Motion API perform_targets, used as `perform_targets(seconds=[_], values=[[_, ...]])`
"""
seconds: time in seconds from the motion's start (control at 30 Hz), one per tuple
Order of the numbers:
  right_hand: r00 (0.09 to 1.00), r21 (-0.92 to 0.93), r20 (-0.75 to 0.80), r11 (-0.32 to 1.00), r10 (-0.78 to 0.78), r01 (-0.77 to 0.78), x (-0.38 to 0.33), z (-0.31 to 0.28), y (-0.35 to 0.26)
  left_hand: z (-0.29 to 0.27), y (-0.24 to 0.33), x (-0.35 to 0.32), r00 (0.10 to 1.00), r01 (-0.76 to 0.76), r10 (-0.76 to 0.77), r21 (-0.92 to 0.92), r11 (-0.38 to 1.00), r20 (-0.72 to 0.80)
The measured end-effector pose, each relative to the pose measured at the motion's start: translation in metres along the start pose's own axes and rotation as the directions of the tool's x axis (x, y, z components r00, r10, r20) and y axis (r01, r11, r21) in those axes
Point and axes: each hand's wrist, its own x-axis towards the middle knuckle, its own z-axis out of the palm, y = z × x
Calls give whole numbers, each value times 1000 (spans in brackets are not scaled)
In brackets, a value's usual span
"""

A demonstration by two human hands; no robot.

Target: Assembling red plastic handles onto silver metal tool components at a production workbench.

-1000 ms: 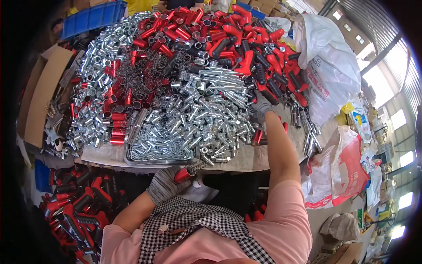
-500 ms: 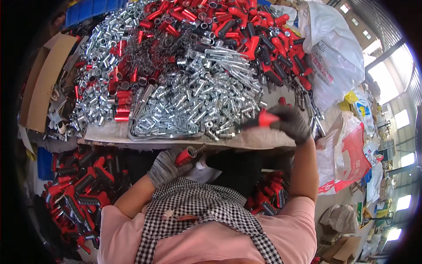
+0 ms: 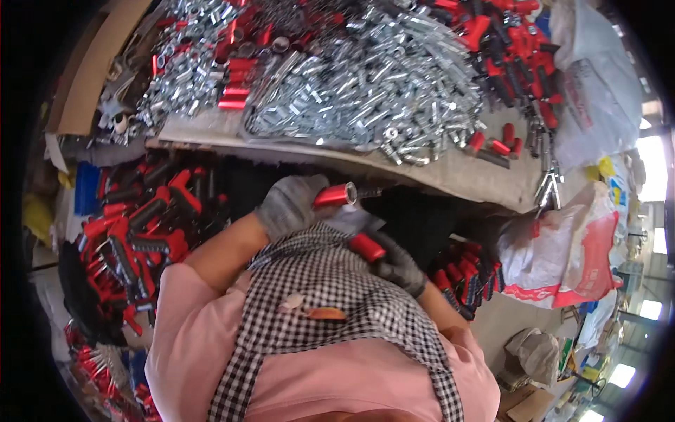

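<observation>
Left hand (image 3: 290,209): grip closed round red tube (image 3: 330,196), spring (image 3: 369,192) at its mouth. Right hand (image 3: 401,267) grasps red cylindrical part (image 3: 367,247) over apron (image 3: 316,271). Risk: tipping the tube could drop the spring.

- pretty clearly a factory or assembly workshop
- worktable (image 3: 517,184) buried in loose metal parts (image 3: 365,84)
- red-and-black handles (image 3: 144,243) heaped up in bulk
- big white-and-red sack (image 3: 555,257) off to the side
- bright windows (image 3: 622,375) down the wall
</observation>
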Motion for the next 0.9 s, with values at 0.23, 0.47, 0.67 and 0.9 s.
perform_targets(seconds=[0.23, 0.47, 0.67, 0.9], values=[[993, -19, -75, 995, -96, 95, -1, -17, -85, -4, -5, 3, 960, -130, 98, 106, 986, 264], [966, -845, 125, 487, -225, 222, 18, 12, -98, -8, 15, 11, 835, -213, 167, 28, 977, 524], [430, -424, 897, -484, -105, 765, 38, 28, -125, 19, -8, -1, 475, 284, 403, -570, 771, 782], [931, -857, 261, 381, -255, 345, 43, 28, -100, -22, 12, 15, 758, -111, 144, -92, 990, 636]])
